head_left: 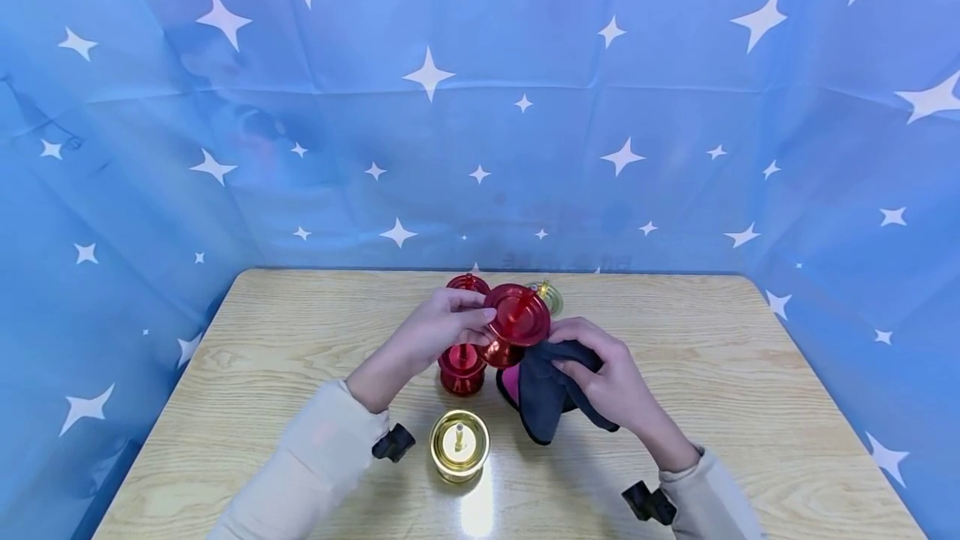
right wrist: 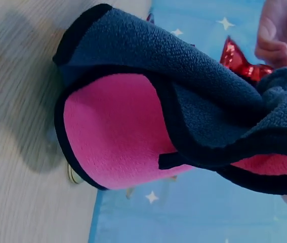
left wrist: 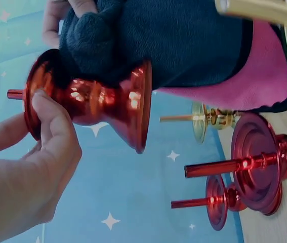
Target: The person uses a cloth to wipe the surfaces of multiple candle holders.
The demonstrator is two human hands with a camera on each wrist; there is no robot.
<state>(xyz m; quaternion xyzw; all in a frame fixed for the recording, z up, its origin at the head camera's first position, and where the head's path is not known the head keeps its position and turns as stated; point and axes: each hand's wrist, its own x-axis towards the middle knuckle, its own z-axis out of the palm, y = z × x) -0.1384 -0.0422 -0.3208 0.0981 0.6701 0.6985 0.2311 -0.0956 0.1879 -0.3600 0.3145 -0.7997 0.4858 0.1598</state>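
My left hand (head_left: 442, 327) grips a shiny red metal candle holder (head_left: 517, 315) by its wide dish, lifted above the table. In the left wrist view, that candle holder (left wrist: 90, 101) lies sideways, its thin spike pointing left and its flared base to the right. A two-sided cleaning cloth (head_left: 542, 394), dark grey and pink with black edging, hangs from my right hand (head_left: 611, 373), pinched between thumb and fingers. Bunched cloth (left wrist: 90, 43) presses against the candle holder's side. The pink face (right wrist: 115, 129) shows in the right wrist view.
Another red candle holder (head_left: 462, 373) stands below my left hand, and a further red one (head_left: 467, 281) is behind it. A gold candle holder (head_left: 460, 448) stands near the front; a second gold one (head_left: 553, 298) is at the back. Star-printed blue fabric (head_left: 480, 132) surrounds the wooden table (head_left: 300, 332).
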